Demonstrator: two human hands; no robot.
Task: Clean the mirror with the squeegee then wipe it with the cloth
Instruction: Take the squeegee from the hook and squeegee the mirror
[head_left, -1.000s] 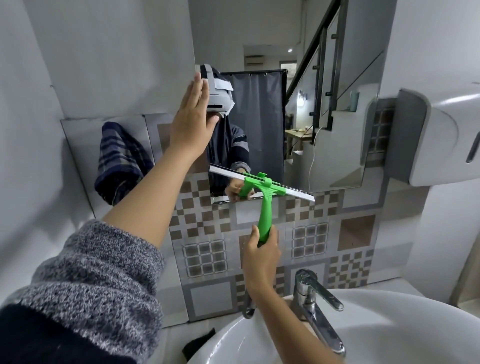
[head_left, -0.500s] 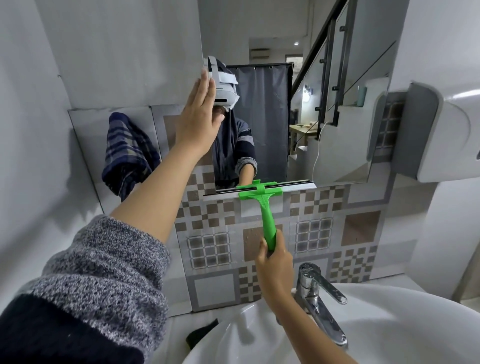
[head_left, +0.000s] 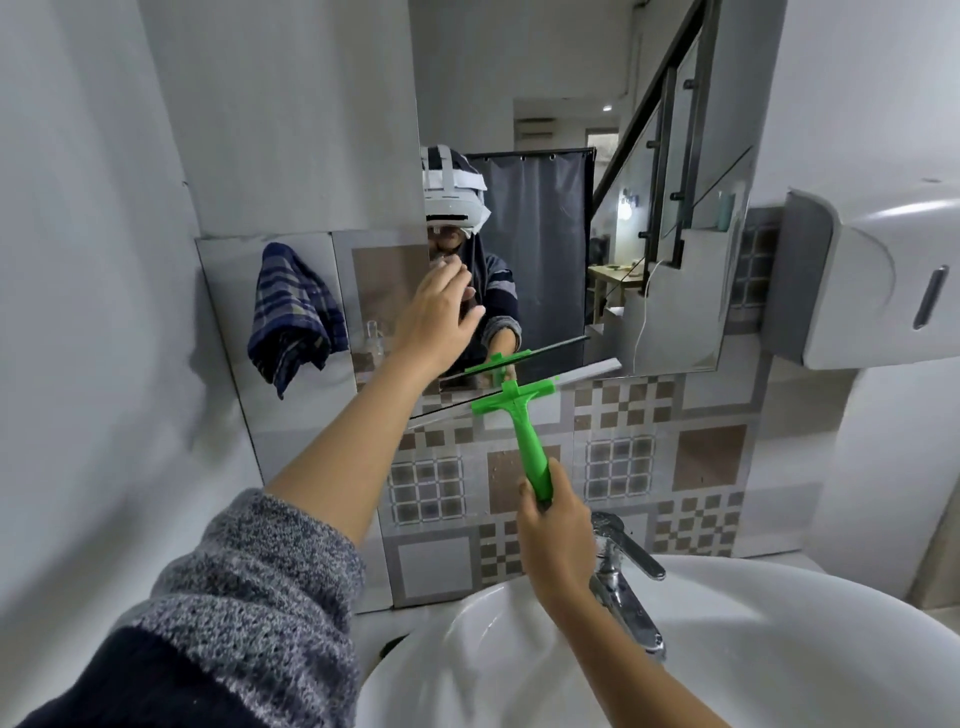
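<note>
The mirror (head_left: 561, 78) hangs on the wall above the basin. My right hand (head_left: 553, 512) grips the handle of a green squeegee (head_left: 524, 431); its blade lies tilted at the mirror's bottom edge, across the top of the tiles. My left hand (head_left: 439, 325) is raised in front of the mirror's lower left part, fingers apart, holding nothing; whether it touches the glass I cannot tell. A blue checked cloth (head_left: 293, 317) hangs on the wall to the left of the mirror.
A white basin (head_left: 779, 649) with a chrome tap (head_left: 623, 566) sits below my right arm. A white dispenser (head_left: 883, 275) juts out at the right. Patterned tiles (head_left: 691, 457) cover the wall under the mirror. A small clear bottle (head_left: 374, 340) stands by the cloth.
My left hand has dropped from the upper part of the mirror to its lower left. The squeegee's blade has tilted and sits slightly off the mirror's bottom edge.
</note>
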